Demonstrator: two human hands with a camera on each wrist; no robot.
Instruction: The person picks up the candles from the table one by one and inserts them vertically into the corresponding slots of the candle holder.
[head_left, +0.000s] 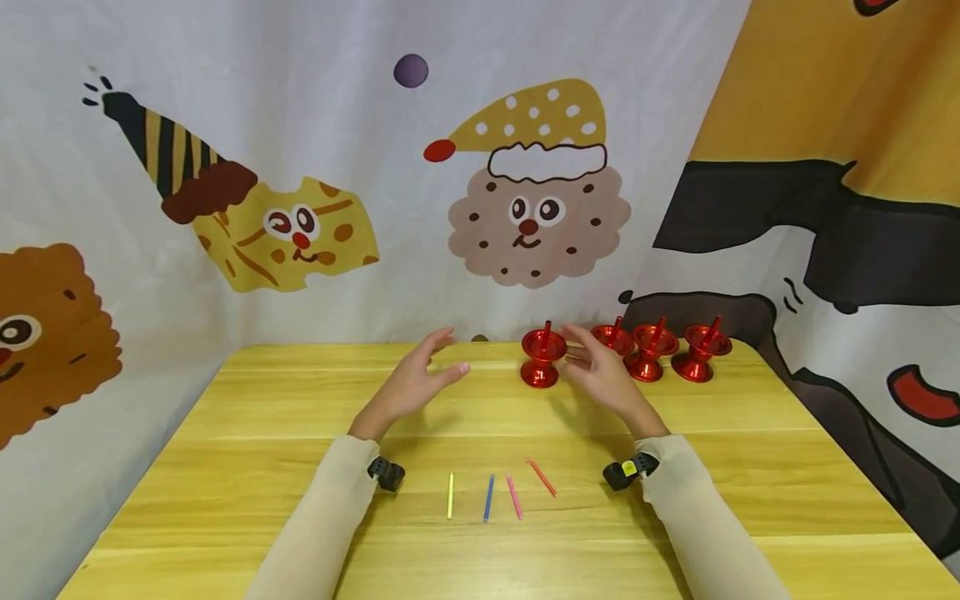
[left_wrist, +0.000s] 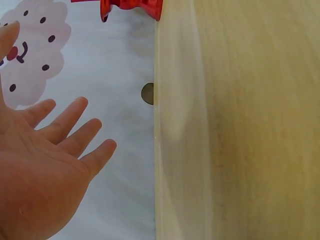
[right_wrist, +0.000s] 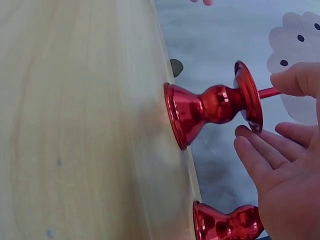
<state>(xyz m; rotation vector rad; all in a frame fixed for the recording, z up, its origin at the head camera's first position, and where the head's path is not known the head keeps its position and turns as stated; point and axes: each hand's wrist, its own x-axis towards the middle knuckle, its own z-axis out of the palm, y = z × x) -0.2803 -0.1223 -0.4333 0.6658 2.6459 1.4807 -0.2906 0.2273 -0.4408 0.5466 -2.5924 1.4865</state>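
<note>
A shiny red candle holder (head_left: 542, 373), with a wide dish and a thin red rod standing up from it, stands upright near the table's back edge. Just right of it is my right hand (head_left: 602, 377), fingers spread and relaxed. The right wrist view puts that hand's thumb by the rod and its fingertips beside the dish (right_wrist: 248, 97); whether they touch I cannot tell. My left hand (head_left: 411, 379) hovers left of the holder, palm inward and fingers apart, holding nothing. The left wrist view shows its spread fingers and, at the top, part of a red holder (left_wrist: 132, 4).
More red holders (head_left: 696, 367) stand at the back right, partly behind my right hand. Thin sticks lie in front: yellow (head_left: 451, 497), blue (head_left: 489, 498), pink (head_left: 514, 497) and orange-red (head_left: 542, 478). A printed cloth (head_left: 405, 308) hangs behind the wooden table (head_left: 285, 408).
</note>
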